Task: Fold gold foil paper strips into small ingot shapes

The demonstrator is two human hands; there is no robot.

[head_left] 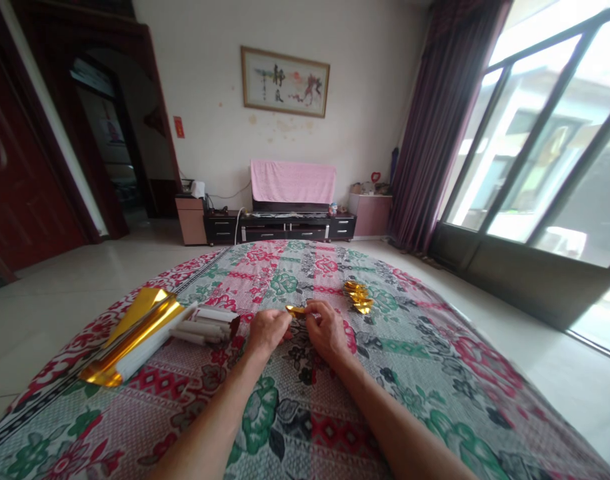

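A small folded piece of gold foil (295,311) spans the gap between my two hands, above the flowered tablecloth (285,283). My left hand (269,331) is closed at the foil's left end. At its right end, my right hand (327,328) pinches the foil between thumb and fingers. Several folded gold pieces (359,297) lie in a short row just beyond my right hand. To the left of my left hand are white paper rolls (202,327), beside a loosely rolled gold sheet (145,327).
Past the table's far edge stands a low black cabinet (289,227) with a pink cloth (293,180) over something on it. A purple curtain (435,133) and large windows are at the right, doorways at the left.
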